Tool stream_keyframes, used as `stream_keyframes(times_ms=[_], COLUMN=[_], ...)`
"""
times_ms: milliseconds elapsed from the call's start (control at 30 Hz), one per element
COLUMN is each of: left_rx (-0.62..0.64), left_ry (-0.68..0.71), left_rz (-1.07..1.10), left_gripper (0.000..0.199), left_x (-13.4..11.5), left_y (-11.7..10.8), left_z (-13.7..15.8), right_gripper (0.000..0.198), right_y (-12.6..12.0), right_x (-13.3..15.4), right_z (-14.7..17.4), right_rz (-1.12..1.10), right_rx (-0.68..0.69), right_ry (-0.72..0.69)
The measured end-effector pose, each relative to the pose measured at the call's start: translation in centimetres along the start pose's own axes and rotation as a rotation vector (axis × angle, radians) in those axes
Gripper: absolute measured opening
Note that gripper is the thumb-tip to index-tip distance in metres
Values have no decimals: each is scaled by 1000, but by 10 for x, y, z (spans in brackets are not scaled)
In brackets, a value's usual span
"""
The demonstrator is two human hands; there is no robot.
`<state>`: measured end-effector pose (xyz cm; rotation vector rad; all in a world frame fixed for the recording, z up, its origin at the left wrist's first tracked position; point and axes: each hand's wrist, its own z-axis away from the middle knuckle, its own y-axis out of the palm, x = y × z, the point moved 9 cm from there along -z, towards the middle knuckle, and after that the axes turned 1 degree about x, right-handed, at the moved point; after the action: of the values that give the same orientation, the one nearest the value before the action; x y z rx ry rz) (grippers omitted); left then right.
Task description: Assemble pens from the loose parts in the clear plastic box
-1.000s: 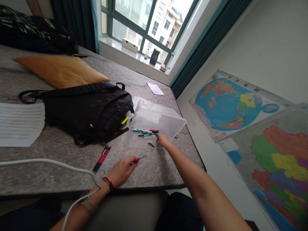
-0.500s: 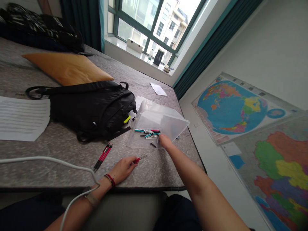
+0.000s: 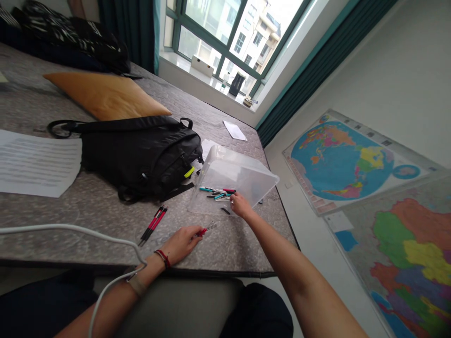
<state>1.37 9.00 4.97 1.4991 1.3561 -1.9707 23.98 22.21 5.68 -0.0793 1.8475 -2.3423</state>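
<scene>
Pens [image 3: 219, 191] lie in a clear box [image 3: 232, 172] by the right hand [image 3: 240, 205], grip unclear, while the left hand [image 3: 183, 242] pinches something red [image 3: 202, 232].

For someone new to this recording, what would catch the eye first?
Probably the black backpack left of centre, with an orange-brown envelope behind it. Next come the colourful maps on the wall at the right. Nearer the middle, the right hand is at some pens in a clear plastic bin, while the left hand holds something small and red.
</scene>
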Motion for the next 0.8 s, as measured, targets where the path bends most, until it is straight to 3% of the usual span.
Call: stream_keyframes(times_ms=[500,800], left_rx=[7,28], left_ry=[2,6], left_rz=[-37,-34], left_gripper=[18,20], left_x=[1,1], left_y=[1,4], left_z=[-2,-3], right_gripper=[20,13], right_y=[12,16], right_x=[24,24], right_z=[-20,-21], right_rz=[-57,-64], right_rx=[138,145], right_ry=[-131,-141])
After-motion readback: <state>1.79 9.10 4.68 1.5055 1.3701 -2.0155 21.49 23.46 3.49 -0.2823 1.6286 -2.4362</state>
